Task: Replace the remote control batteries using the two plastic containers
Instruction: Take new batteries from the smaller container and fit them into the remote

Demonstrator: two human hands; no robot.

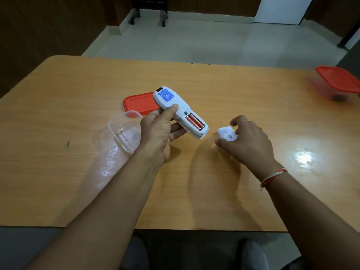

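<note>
A wooden table shows a light glare at its right. Beyond lie a pale floor, dark wood walls and chair legs.

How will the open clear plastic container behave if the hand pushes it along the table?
The clear container looks thin and empty, so it is probably light and should slide easily on the glossy table. Its low, wide shape makes tipping unlikely. The thin walls may flex under a squeeze.

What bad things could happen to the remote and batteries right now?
The batteries sit uncovered in the tilted remote, gripped by only the left hand, so they might fall out. The right hand is at the small white cover on the table; it could slide away.
</note>
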